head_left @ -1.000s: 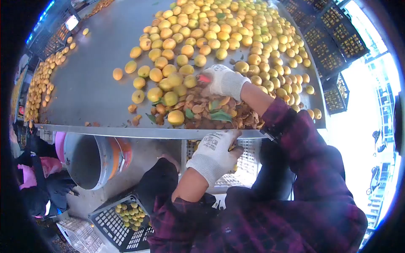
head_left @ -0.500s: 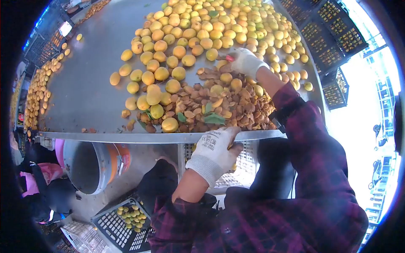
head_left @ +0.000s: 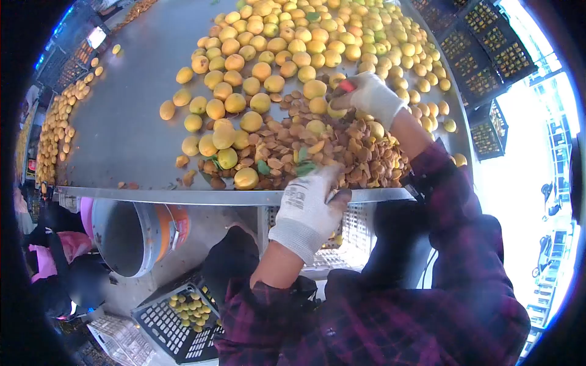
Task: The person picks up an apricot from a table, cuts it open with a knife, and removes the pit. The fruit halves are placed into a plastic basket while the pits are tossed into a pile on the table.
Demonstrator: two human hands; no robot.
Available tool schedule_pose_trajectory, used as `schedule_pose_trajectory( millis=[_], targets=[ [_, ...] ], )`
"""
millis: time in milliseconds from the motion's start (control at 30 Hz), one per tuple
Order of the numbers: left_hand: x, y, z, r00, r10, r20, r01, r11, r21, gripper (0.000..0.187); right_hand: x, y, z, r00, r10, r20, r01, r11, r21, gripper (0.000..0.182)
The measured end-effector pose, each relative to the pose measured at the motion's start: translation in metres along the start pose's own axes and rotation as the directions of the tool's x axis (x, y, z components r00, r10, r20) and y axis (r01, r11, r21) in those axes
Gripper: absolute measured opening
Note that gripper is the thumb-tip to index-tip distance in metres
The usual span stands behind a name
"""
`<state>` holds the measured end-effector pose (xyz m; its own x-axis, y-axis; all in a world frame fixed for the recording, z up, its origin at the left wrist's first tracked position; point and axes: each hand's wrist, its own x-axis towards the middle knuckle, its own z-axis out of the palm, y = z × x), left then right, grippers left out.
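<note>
My right hand (head_left: pixel 370 97), in a white glove with bare fingertips, is closed round a small red-handled tool (head_left: pixel 347 85), with a yellow fruit (head_left: pixel 337 110) just under its fingers. My left hand (head_left: pixel 309 210), gloved too, reaches over the metal table's front edge (head_left: pixel 232 197). Its fingertips are at the pile of brown pits (head_left: pixel 366 161); whether they hold anything is hidden. Green leaves (head_left: pixel 303 168) lie beside them. Many yellow-orange fruits (head_left: pixel 293 46) spread over the table behind the pits.
Below the table edge are a white crate (head_left: pixel 354 238), a large bucket (head_left: pixel 125 238) and a black crate with fruit (head_left: pixel 168 320). Halved fruits (head_left: pixel 58 131) line the table's left side. Stacked black crates (head_left: pixel 488 43) stand at the right. A person (head_left: pixel 61 262) is at the lower left.
My left hand has moved up over the table edge towards the leaves and pits. My right hand has shifted slightly right and down, with the red-handled tool still in it.
</note>
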<state>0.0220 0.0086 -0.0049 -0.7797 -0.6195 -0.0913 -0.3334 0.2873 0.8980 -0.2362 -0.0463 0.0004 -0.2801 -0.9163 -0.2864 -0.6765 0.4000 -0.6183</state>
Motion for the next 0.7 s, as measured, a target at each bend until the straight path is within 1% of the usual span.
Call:
schedule_pose_trajectory(
  millis=[33,67,100,133,167,200,233,267,300,333,367,400,433,467,500,533,567,600,633,667,700],
  targets=[
    [0.001,-0.003,0.001,0.995,0.003,-0.103,-0.015,0.994,-0.111,0.046,-0.004,-0.001,-0.003,1.0,-0.007,-0.001,0.007,1.0,-0.005,0.035],
    [0.002,0.002,-0.003,0.983,-0.033,-0.183,0.009,0.992,-0.129,0.051,-0.017,-0.014,-0.008,1.0,0.01,-0.001,-0.01,0.963,0.268,0.033],
    [0.004,0.006,-0.006,0.981,-0.028,-0.192,0.003,0.992,-0.128,0.051,-0.026,-0.022,-0.011,1.0,0.025,0.005,-0.024,0.854,0.52,0.031],
    [0.005,0.009,-0.009,0.954,-0.037,-0.297,-0.042,0.967,-0.253,0.055,-0.03,-0.019,-0.014,0.978,-0.208,-0.029,0.201,0.888,0.413,0.034],
    [0.006,0.011,-0.012,0.917,-0.059,-0.395,-0.099,0.924,-0.368,0.059,-0.033,-0.02,-0.013,0.976,-0.218,-0.029,0.21,0.888,0.41,0.034],
    [0.012,-0.002,-0.006,0.912,-0.109,-0.395,-0.142,0.82,-0.554,0.062,-0.039,-0.025,-0.012,0.962,-0.27,-0.035,0.259,0.87,0.42,0.035],
    [0.013,0.0,-0.009,0.91,-0.111,-0.399,-0.142,0.821,-0.553,0.062,-0.051,-0.038,-0.009,0.947,-0.319,-0.04,0.304,0.849,0.432,0.037],
    [0.013,0.005,-0.014,0.927,-0.138,-0.348,-0.189,0.63,-0.753,0.06,-0.063,-0.052,-0.006,0.966,-0.254,-0.054,0.246,0.829,0.503,0.038],
    [0.013,0.009,-0.018,0.945,-0.149,-0.291,-0.214,0.391,-0.895,0.058,-0.075,-0.065,-0.003,0.966,-0.254,-0.05,0.244,0.827,0.507,0.038],
    [0.012,0.013,-0.023,0.952,-0.156,-0.265,-0.184,0.401,-0.898,0.051,-0.085,-0.074,-0.001,0.96,-0.279,-0.012,0.243,0.814,0.528,0.039],
    [0.01,0.012,-0.024,0.952,-0.16,-0.261,-0.179,0.401,-0.899,0.051,-0.094,-0.079,0.005,0.953,-0.301,0.027,0.238,0.802,0.547,0.039],
    [0.009,0.011,-0.025,0.951,-0.144,-0.275,-0.197,0.404,-0.893,0.049,-0.1,-0.082,0.014,0.953,-0.301,0.009,0.227,0.737,0.637,0.039],
    [0.008,0.011,-0.026,0.949,-0.124,-0.29,-0.218,0.409,-0.886,0.047,-0.108,-0.087,0.015,0.954,-0.301,0.008,0.227,0.736,0.638,0.039],
    [0.01,0.012,-0.028,0.934,-0.151,-0.323,-0.264,0.314,-0.912,0.042,-0.116,-0.095,0.011,0.958,-0.283,-0.044,0.261,0.801,0.539,0.038],
    [0.008,0.013,-0.029,0.935,-0.148,-0.323,-0.265,0.316,-0.911,0.042,-0.121,-0.1,0.009,0.958,-0.27,-0.096,0.285,0.856,0.431,0.037],
    [0.004,0.012,-0.03,0.919,-0.173,-0.353,-0.256,0.418,-0.872,0.047,-0.123,-0.098,0.009,0.963,-0.204,-0.175,0.256,0.895,0.366,0.037],
    [0.001,0.01,-0.032,0.902,-0.197,-0.385,-0.239,0.515,-0.823,0.052,-0.125,-0.095,0.009,0.963,-0.203,-0.175,0.255,0.893,0.371,0.037],
    [-0.001,0.009,-0.036,0.901,-0.201,-0.385,-0.235,0.52,-0.821,0.052,-0.127,-0.092,0.01,0.954,-0.243,-0.178,0.289,0.903,0.317,0.037],
    [-0.004,0.008,-0.041,0.895,-0.232,-0.381,-0.186,0.581,-0.792,0.054,-0.129,-0.088,0.011,0.943,-0.282,-0.177,0.322,0.909,0.264,0.039],
    [-0.007,0.006,-0.045,0.888,-0.264,-0.377,-0.133,0.638,-0.759,0.056,-0.126,-0.078,0.017,0.916,-0.371,-0.152,0.399,0.882,0.25,0.039],
    [-0.01,0.002,-0.047,0.885,-0.271,-0.378,-0.127,0.641,-0.757,0.056,-0.126,-0.073,0.021,0.917,-0.371,-0.148,0.398,0.88,0.259,0.039]
  ],
)
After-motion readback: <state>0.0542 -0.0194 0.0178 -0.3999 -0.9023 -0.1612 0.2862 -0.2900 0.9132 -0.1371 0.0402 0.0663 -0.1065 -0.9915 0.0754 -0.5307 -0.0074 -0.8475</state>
